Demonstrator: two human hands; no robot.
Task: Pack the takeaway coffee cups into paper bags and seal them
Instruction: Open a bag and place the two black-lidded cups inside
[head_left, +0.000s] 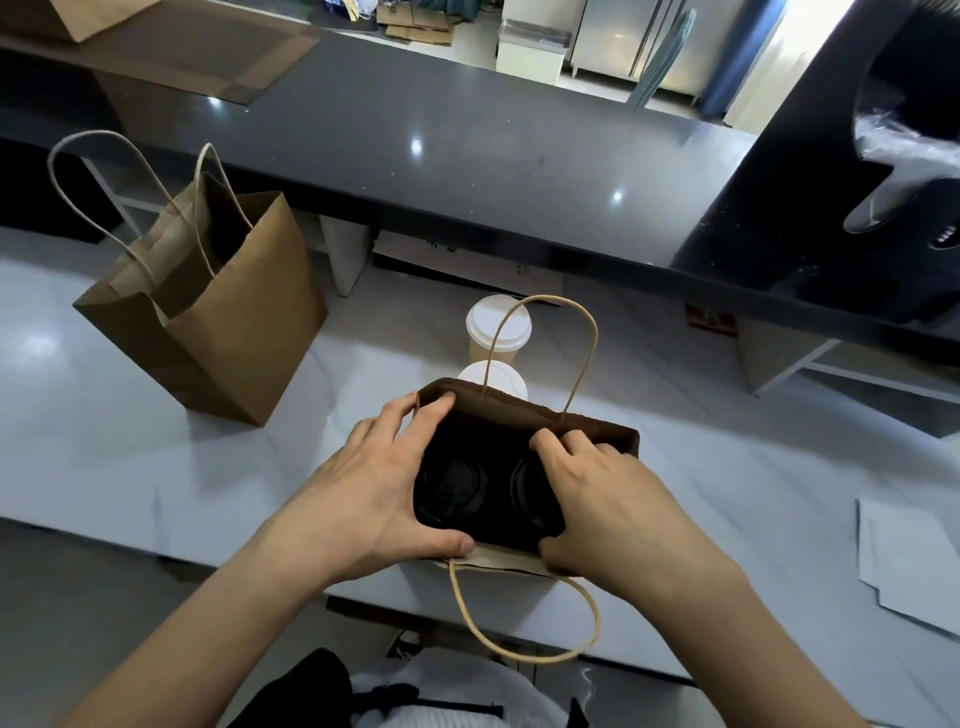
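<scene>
You're mid-pack, at the close-up stage by my read: two black-lidded cups (454, 486) already sit side by side inside the brown kraft paper bag with twisted paper handles (597, 436), which stands upright at the near edge of the pale marbled worktop (104, 441).

Left hand (374, 478) grips the bag's left end, fingers curled over the far rim, thumb on the near rim. Right hand (597, 499) grasps the right part likewise, fingers hooked over the far rim.

Bag mouth points up at you; its long axis runs left-right, the right end slightly farther from you. Near handle droops over the worktop edge.

Next move, likely: bring far and near rims together evenly, fold down, seal. Keep cups upright.

Two white-lidded tan cups (498, 327) wait just behind the bag; a second open kraft bag (234, 322) stands well left.
</scene>
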